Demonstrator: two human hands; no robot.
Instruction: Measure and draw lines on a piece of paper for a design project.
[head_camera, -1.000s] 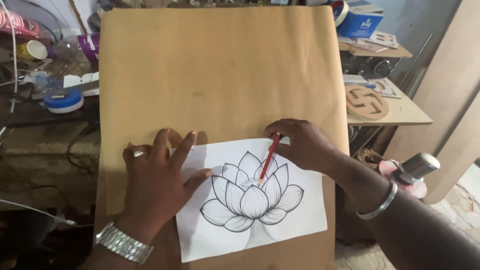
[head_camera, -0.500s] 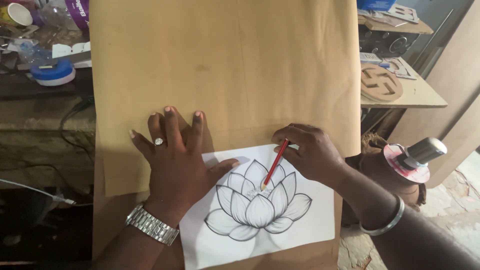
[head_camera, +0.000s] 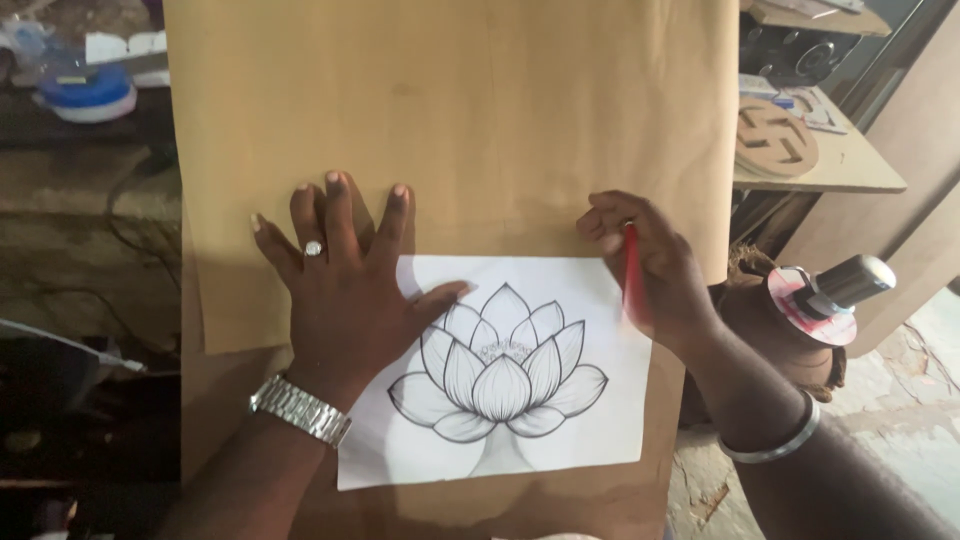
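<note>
A white paper (head_camera: 560, 440) with a drawn lotus flower lies on a large tan wooden board (head_camera: 450, 110). My left hand (head_camera: 345, 285), with a ring and a silver watch, lies flat with fingers spread on the paper's upper left corner and the board. At the paper's upper right corner, my right hand (head_camera: 655, 270) grips a red pencil (head_camera: 632, 280), its tip pointing down. A silver bangle sits on that wrist.
A shelf at the right holds a round wooden carved disc (head_camera: 775, 150). A roll with a metal cylinder (head_camera: 830, 295) stands right of the board. A blue and white tape roll (head_camera: 88, 95) sits on the cluttered bench at upper left.
My right hand moved with the pencil from the flower's middle to the paper's upper right corner. My left hand stayed flat on the paper. The view shifted closer.
</note>
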